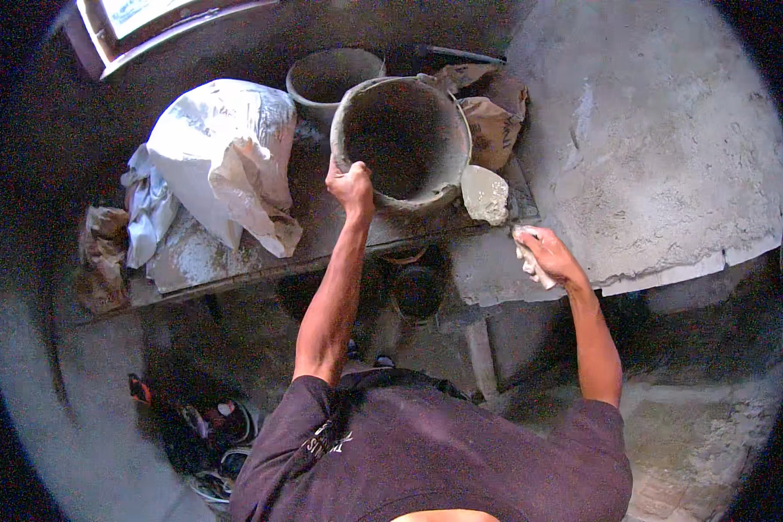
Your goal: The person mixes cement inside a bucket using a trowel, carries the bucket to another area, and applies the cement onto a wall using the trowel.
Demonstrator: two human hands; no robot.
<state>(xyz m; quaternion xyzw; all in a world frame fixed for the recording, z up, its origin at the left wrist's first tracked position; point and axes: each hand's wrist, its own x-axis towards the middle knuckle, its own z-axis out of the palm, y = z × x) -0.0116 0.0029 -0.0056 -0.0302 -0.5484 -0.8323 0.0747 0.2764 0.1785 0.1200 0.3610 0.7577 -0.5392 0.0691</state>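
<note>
My left hand (352, 187) grips the near-left rim of a round bucket (463, 130) crusted with grey mortar. The bucket's mouth faces up and its inside is dark, so I cannot make out its contents. My right hand (550, 257) is closed around what looks like the handle of a trowel. The trowel's pale, plaster-smeared blade (484, 193) points up and left, close against the bucket's right side. Pale, crumpled-looking material (535, 268) shows at the fingers of that hand; whether it is cloth or plaster is unclear.
Behind stands a second bucket (322, 76). A white sack (222, 148) lies on the bench at left, and a brown paper bag (494, 122) sits right of the buckets. A broad grey mortar-covered sheet (670, 148) spans the right. Dark clutter (222, 426) lies on the floor, lower left.
</note>
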